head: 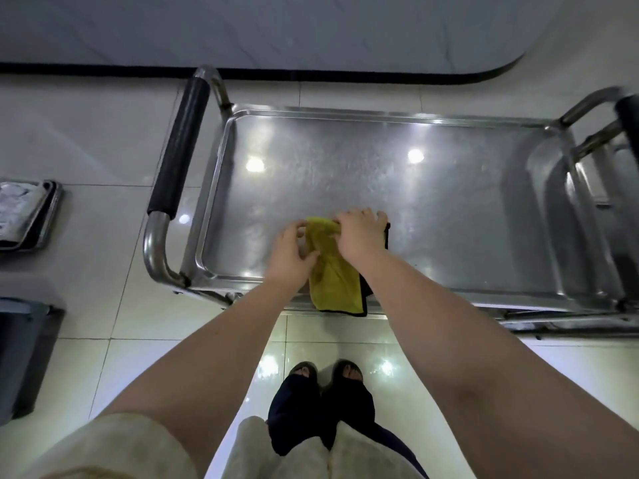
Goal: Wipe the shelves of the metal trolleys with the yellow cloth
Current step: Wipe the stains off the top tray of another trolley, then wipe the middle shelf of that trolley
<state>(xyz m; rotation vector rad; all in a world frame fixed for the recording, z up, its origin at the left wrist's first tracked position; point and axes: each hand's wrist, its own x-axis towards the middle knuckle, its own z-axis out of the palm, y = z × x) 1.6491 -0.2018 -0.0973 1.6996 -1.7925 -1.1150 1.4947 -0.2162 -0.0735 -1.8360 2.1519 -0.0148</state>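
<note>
Trolley (466, 216) top shelf (345, 174): 2 light glints, surface bare. Cloth (332, 274) lies at near edge, tail draped over rim. Best bunch cloth flat, then sweep long overlapping strokes into corners. Right hand (359, 236) fingers clenched on cloth top; left hand (288, 254) fingers curled, pinching its left edge.

A metal trolley (345, 174) stands on the tiled floor (103, 150), its top shelf (449, 209) bare and shiny. At the shelf's near edge, the left hand (290, 254) and the right hand (359, 236) both grip a yellow cloth (332, 274), which hangs over the near rim. A black-padded handle (179, 146) runs along the trolley's left end. A second trolley (608, 160) touches its right end. 2 sandalled feet (325, 375) stand near.
</note>
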